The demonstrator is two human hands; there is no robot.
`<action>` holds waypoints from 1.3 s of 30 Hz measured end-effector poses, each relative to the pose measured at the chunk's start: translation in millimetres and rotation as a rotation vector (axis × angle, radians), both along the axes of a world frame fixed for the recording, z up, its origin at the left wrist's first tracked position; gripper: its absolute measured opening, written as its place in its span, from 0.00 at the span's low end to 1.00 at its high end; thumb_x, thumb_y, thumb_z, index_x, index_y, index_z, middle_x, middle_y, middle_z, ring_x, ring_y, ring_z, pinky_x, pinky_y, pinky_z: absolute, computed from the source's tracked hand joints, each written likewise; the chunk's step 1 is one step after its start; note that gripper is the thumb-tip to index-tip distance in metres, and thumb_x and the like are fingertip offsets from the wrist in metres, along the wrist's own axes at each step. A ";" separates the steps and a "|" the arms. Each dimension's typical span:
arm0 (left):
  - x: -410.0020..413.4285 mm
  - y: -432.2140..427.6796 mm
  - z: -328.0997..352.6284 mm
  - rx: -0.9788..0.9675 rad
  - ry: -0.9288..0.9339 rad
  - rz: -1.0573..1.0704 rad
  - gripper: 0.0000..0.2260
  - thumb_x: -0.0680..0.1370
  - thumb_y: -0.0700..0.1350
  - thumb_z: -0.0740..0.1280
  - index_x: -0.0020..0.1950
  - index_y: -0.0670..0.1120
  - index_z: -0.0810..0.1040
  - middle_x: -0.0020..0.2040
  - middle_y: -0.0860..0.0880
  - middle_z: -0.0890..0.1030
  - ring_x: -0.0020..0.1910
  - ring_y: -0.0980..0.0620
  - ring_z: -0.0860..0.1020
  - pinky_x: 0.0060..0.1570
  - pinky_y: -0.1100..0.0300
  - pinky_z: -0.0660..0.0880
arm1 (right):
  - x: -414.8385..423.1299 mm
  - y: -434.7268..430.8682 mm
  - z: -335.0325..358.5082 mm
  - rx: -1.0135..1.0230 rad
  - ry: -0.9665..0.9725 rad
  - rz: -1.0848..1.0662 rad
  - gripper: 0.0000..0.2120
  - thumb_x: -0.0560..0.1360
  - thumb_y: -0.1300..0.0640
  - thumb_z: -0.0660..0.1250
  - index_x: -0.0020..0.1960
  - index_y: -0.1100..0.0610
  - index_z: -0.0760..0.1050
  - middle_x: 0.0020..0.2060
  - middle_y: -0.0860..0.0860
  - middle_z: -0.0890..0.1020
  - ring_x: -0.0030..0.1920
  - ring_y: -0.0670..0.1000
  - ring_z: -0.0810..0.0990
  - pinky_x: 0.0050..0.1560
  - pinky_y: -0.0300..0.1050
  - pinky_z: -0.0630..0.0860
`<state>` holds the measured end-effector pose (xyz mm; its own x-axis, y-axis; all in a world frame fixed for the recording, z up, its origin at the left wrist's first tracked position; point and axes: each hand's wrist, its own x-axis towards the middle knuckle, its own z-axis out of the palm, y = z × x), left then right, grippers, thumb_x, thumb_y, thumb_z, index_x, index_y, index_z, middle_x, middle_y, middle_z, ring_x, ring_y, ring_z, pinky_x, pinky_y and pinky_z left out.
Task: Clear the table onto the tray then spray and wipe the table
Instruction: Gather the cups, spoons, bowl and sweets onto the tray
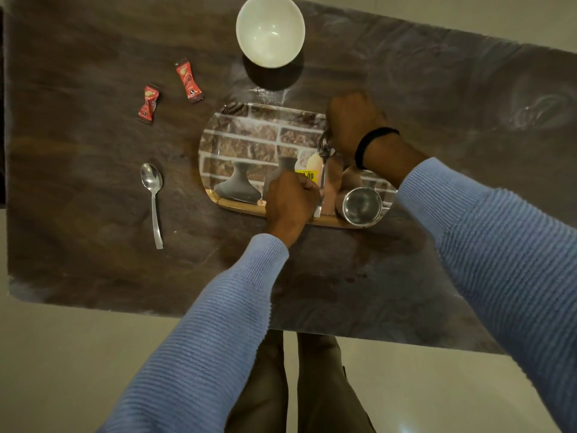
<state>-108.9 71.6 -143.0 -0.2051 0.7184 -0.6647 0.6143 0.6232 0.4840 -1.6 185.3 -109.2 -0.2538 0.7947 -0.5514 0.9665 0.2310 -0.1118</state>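
Ribbed blue sleeves reach over a dark, wood-grained surface (93, 182). The right hand (352, 123) pinches the bowl end of a steel spoon (324, 146) lying on the oblong, brick-printed tray (237, 142), beside a round steel cup (362, 206). The left hand (290, 198) has its fingers curled at the tray's near rim; what they grip cannot be told. Off the tray lie a round white bowl (270, 29), a crinkled red sachet (149, 103), a second sachet (189, 80) and another spoon (152, 195).

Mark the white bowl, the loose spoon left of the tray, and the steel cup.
white bowl (270, 31): head view, inner floor of the bowl.
loose spoon (151, 180): head view, its scoop end.
steel cup (362, 206): head view, inside its open mouth.
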 end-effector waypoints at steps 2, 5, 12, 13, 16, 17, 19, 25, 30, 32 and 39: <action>-1.1 0.1 0.6 0.005 -0.010 0.015 0.05 0.76 0.45 0.73 0.43 0.47 0.89 0.43 0.50 0.87 0.40 0.58 0.76 0.36 0.66 0.69 | -1.4 -0.9 2.4 -0.003 -0.007 0.006 0.10 0.76 0.59 0.72 0.51 0.66 0.80 0.51 0.63 0.83 0.54 0.64 0.81 0.50 0.53 0.74; -4.3 -2.5 4.5 0.016 -0.016 -0.006 0.05 0.76 0.46 0.73 0.43 0.48 0.88 0.39 0.53 0.84 0.34 0.61 0.74 0.31 0.71 0.66 | -3.0 -2.7 7.6 0.011 -0.022 0.027 0.09 0.77 0.60 0.69 0.52 0.67 0.79 0.51 0.65 0.82 0.54 0.66 0.80 0.54 0.56 0.75; -75.2 -26.6 22.5 0.299 0.007 0.490 0.06 0.76 0.42 0.71 0.46 0.54 0.84 0.41 0.57 0.84 0.42 0.62 0.81 0.44 0.71 0.76 | -50.3 -18.9 18.5 0.196 0.269 -0.002 0.09 0.77 0.59 0.66 0.49 0.66 0.79 0.48 0.67 0.82 0.51 0.68 0.80 0.51 0.57 0.75; -93.0 -34.2 25.5 0.319 0.067 0.548 0.05 0.77 0.43 0.69 0.49 0.52 0.84 0.44 0.57 0.84 0.42 0.63 0.80 0.47 0.73 0.75 | -68.6 -22.5 19.3 0.141 0.319 0.002 0.10 0.78 0.57 0.66 0.50 0.63 0.81 0.49 0.64 0.83 0.52 0.66 0.81 0.52 0.54 0.75; -146.7 -60.3 24.5 0.321 0.251 0.643 0.08 0.77 0.49 0.69 0.54 0.51 0.84 0.49 0.52 0.85 0.47 0.55 0.82 0.52 0.62 0.77 | -129.7 -32.3 13.1 -0.030 0.494 0.011 0.09 0.78 0.56 0.66 0.51 0.59 0.84 0.49 0.58 0.85 0.52 0.59 0.82 0.54 0.51 0.76; -161.9 -67.5 25.4 0.283 0.298 0.665 0.10 0.77 0.50 0.70 0.56 0.50 0.84 0.51 0.51 0.85 0.48 0.55 0.81 0.50 0.64 0.74 | -149.1 -35.0 8.1 -0.066 0.523 0.034 0.09 0.78 0.56 0.67 0.50 0.59 0.84 0.49 0.58 0.85 0.53 0.59 0.82 0.54 0.50 0.75; -185.8 -78.4 25.9 0.192 0.354 0.700 0.13 0.77 0.47 0.73 0.60 0.47 0.84 0.51 0.52 0.84 0.48 0.57 0.77 0.45 0.71 0.65 | -183.9 -37.9 -3.5 -0.091 0.547 0.095 0.08 0.77 0.58 0.68 0.49 0.60 0.83 0.49 0.58 0.85 0.53 0.58 0.82 0.54 0.48 0.74; -226.2 -95.3 11.6 0.065 0.258 0.659 0.11 0.74 0.49 0.76 0.54 0.47 0.86 0.46 0.49 0.87 0.48 0.49 0.84 0.51 0.60 0.76 | -246.3 -33.9 -38.7 -0.115 0.492 0.122 0.07 0.77 0.62 0.68 0.52 0.63 0.82 0.50 0.58 0.84 0.53 0.57 0.82 0.55 0.47 0.77; -228.5 -92.9 2.5 0.052 0.174 0.631 0.07 0.74 0.48 0.77 0.49 0.48 0.84 0.40 0.52 0.84 0.41 0.54 0.80 0.40 0.68 0.69 | -261.0 -29.6 -56.5 -0.139 0.515 0.089 0.06 0.75 0.60 0.71 0.49 0.62 0.83 0.47 0.56 0.85 0.49 0.55 0.83 0.53 0.49 0.78; -226.6 -89.4 2.4 0.054 0.170 0.614 0.05 0.74 0.47 0.76 0.44 0.50 0.82 0.37 0.53 0.81 0.37 0.54 0.78 0.42 0.64 0.72 | -263.0 -28.6 -60.0 -0.140 0.521 0.094 0.05 0.74 0.60 0.72 0.47 0.62 0.83 0.45 0.56 0.85 0.48 0.55 0.83 0.53 0.49 0.79; -213.8 -88.3 3.8 0.158 0.056 0.545 0.06 0.70 0.52 0.75 0.35 0.56 0.80 0.32 0.53 0.82 0.34 0.47 0.81 0.44 0.44 0.82 | -231.7 -22.6 -38.8 -0.072 0.551 0.042 0.06 0.73 0.63 0.69 0.43 0.61 0.85 0.41 0.55 0.86 0.44 0.54 0.84 0.48 0.49 0.80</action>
